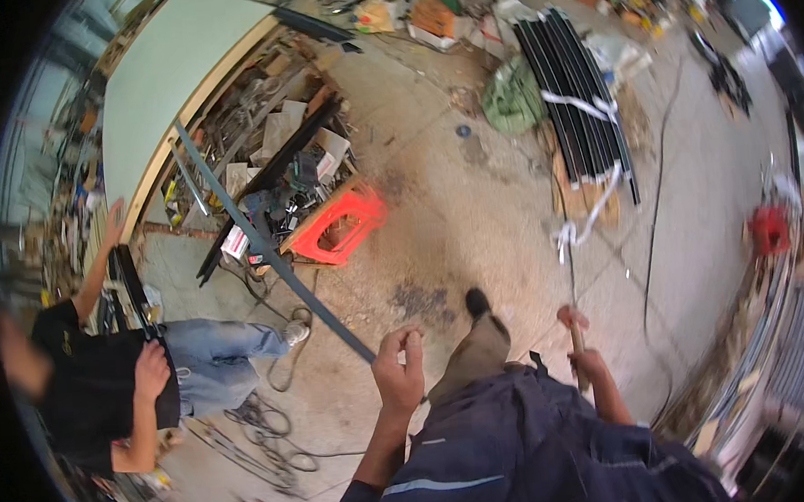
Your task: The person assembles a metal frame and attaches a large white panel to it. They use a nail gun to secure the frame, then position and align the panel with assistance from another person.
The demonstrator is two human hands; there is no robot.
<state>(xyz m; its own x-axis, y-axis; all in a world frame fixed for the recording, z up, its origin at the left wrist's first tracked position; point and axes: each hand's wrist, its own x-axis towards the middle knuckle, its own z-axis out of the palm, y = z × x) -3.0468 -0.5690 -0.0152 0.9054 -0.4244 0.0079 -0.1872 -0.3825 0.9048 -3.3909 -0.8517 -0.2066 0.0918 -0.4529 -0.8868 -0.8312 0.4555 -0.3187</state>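
Observation:
My left hand (398,371) is closed at the near end of a long dark grey metal bar (273,254). The bar slants away to the far left, where its other end meets the wooden edge of a pale-topped table (170,63). Fingers and palm hide the bar's very end. Lower right, my right hand (591,368) grips a hammer by its wooden handle (577,340), with the reddish-brown head (570,315) pointing up. The hammer is well apart from the bar.
A co-worker in a black shirt (88,390) stands at left, one hand at the table. A red plastic stool (341,227) lies beside piled tools and scraps. Cables (270,425) trail on the floor. Bundled black profiles (577,102) lie ahead right, stacked lengths (803,337) along the right.

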